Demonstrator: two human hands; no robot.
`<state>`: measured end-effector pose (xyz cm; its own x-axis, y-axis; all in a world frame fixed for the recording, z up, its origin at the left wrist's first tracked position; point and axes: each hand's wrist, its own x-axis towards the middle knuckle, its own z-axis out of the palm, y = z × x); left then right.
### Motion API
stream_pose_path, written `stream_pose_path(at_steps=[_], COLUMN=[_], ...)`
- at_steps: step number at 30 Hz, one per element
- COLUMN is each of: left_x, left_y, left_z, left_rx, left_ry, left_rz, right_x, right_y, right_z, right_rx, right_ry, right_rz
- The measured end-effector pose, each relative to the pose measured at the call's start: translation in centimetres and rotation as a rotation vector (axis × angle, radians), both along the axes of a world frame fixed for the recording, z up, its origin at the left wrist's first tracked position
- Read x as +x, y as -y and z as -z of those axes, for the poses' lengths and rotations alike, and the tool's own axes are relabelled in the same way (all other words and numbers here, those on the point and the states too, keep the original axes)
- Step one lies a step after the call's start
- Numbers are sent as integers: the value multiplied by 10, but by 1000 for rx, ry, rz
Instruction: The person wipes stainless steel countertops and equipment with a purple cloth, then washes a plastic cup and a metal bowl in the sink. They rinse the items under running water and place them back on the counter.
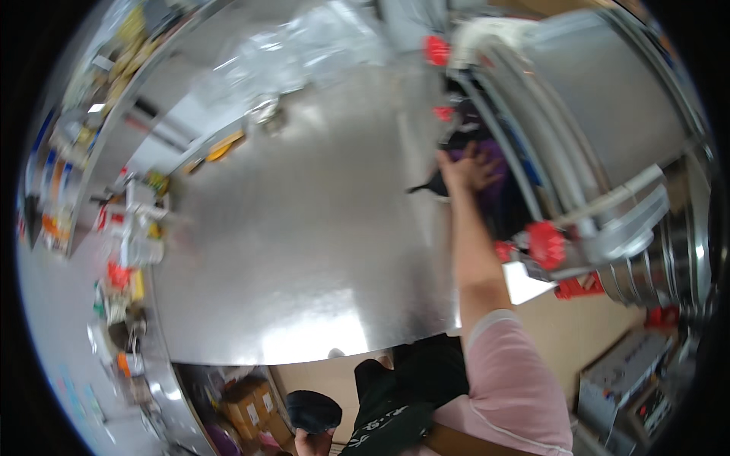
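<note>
My right arm reaches forward past the right edge of a stainless steel table [308, 228]. My right hand [470, 171] has its fingers spread over purple and black fabric [495, 196]. The fabric is bunched beside a metal machine; blur hides whether the fingers press on it. A dark pointed strip of cloth [428, 187] sticks out onto the table's edge. Low in view, my left hand [315, 442] grips a dark, rounded, soft-looking item [313, 411], perhaps a cap, in front of the table's near edge.
The machine [616, 80] with red knobs [546, 245] stands at right. Clear plastic bags [308, 45] lie on the table's far side. Containers and packets [142, 245] line the left side, below a loaded shelf [114, 114]. Cardboard boxes [251, 407] sit beneath the table.
</note>
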<state>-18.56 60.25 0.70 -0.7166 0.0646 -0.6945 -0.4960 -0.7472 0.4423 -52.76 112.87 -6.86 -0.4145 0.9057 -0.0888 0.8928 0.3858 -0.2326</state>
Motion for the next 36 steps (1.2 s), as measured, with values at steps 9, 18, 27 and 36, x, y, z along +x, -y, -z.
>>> stream_pose_path(at_steps=[9, 18, 27, 36], left_x=[13, 30, 48, 91], left_y=[21, 44, 75, 184], left_z=[1, -13, -21, -8], left_rx=[-110, -171, -89, 17], left_ry=[11, 4, -68, -237], left_rz=[41, -114, -207, -447], right_x=[3, 106, 205, 263], right_y=[109, 422, 363, 194], right_z=[46, 49, 6, 37], right_rx=[282, -191, -259, 375], right_ry=[-393, -631, -694, 155], right_rz=[-544, -1500, -1646, -472])
